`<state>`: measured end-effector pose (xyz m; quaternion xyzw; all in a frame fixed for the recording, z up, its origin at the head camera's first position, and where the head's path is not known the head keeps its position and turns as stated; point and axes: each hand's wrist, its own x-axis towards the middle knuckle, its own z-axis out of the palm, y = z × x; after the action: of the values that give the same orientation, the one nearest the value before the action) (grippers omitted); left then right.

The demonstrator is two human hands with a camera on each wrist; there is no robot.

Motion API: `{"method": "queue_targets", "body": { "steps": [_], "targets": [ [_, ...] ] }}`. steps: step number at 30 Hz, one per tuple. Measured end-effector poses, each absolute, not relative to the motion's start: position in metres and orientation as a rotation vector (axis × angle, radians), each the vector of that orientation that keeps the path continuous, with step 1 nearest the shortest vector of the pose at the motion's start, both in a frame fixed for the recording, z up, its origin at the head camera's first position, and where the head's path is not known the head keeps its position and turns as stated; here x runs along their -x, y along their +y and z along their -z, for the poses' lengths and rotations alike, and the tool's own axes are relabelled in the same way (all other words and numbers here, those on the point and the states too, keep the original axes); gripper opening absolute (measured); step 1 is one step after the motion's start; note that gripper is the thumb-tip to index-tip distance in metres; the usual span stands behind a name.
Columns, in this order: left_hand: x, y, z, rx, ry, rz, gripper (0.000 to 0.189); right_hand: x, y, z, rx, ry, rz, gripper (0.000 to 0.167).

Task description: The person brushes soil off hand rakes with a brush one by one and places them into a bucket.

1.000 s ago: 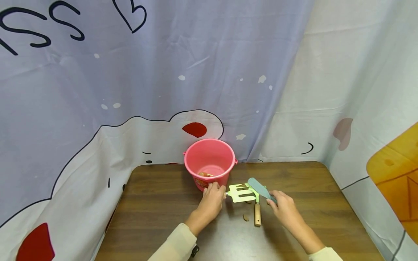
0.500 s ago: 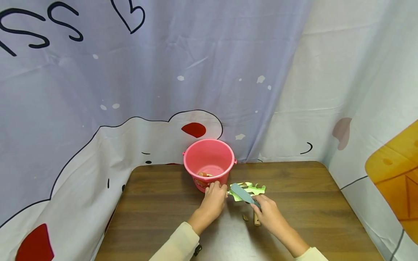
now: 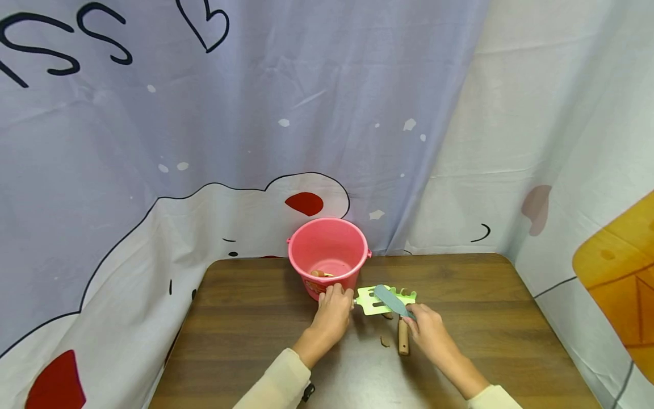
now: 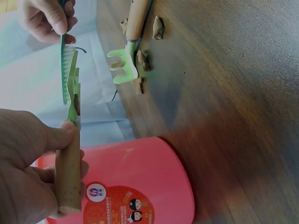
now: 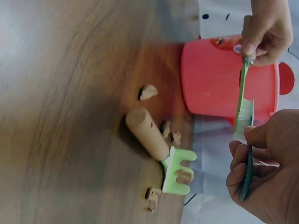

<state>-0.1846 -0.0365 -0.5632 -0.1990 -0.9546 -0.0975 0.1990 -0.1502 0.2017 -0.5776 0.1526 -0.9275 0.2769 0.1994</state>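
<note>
My left hand [image 3: 332, 315] grips the wooden handle [image 4: 68, 170] of a small light-green hand fork [image 3: 365, 301], its tines pointing right in the head view. Brown bits cling to the fork. A teal brush [image 3: 390, 301] with pale bristles [image 5: 244, 114] is pinched in my right hand [image 3: 429, 332]. Its bristles lie right at the fork's tines, which they partly hide from above. Below both tools, a small green rake [image 5: 176, 171] with a wooden handle [image 3: 403, 338] lies on the table. Several brown clumps [image 5: 148, 92] are scattered around it, and one sits among its prongs.
A pink bucket [image 3: 327, 244] stands at the table's back edge, just beyond my left hand. Inside it lies a wooden-handled thing [image 3: 321, 274]. A printed curtain [image 3: 306, 113] hangs behind the brown wooden table [image 3: 230, 335].
My right hand has brought the brush left over the fork, then slid it slightly back right along the tines. The fork tilted at the half-second mark and lies flatter now. My left hand barely moved.
</note>
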Motion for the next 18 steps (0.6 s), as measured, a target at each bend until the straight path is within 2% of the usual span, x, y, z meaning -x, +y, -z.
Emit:
{"method": "queue_targets", "body": {
  "steps": [18],
  "targets": [
    [0.186,-0.045,0.560,0.564,-2.744,0.363,0.015,0.157,0.244,0.571,-0.345,-2.607,-0.711,0.019]
  ]
}}
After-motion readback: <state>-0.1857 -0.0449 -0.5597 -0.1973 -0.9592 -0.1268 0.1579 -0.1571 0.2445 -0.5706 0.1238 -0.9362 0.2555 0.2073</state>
